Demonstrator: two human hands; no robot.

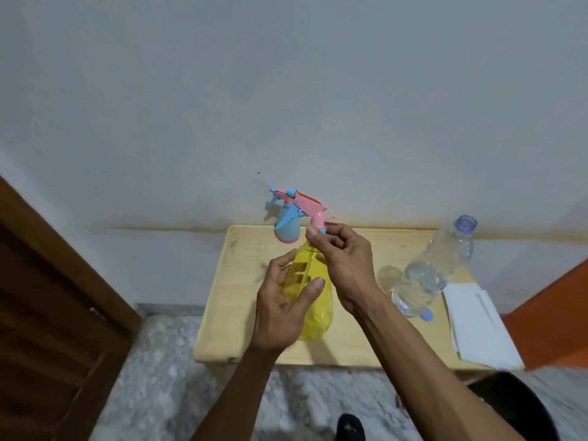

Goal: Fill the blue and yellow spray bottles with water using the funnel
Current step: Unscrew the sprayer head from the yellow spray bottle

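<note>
**A:** Where is the yellow spray bottle (313, 300)?

**B:** It is over the little wooden table (359, 338), near the middle. The left hand (280, 308) is wrapped around its fat see-through body, with the thumb on the front. I cannot tell if the bottom touches the table.

**A:** What does it look like?

**B:** Clear yellow, and you can see a thin tube inside. On top sits a pink spray head (310, 206) with a blue collar. The right hand (345, 261) pinches that collar at the neck with its fingertips.

**A:** Is there a blue one too?

**B:** Yes, the blue spray bottle (286, 226) stands just behind the yellow one, close to the wall (286, 90). Only its top part shows. It has a pink band and a blue trigger.

**A:** Any words to read?

**B:** No, I can't see any on the bottles.

**A:** What else is there?

**B:** A clear water bottle (436, 268) stands to the right with its top off. A blue cap (426, 314) lies by its foot. White papers (477, 326) sit at the right edge. A brown door (54, 313) is on the left. The hands hide part of the yellow bottle.
</note>
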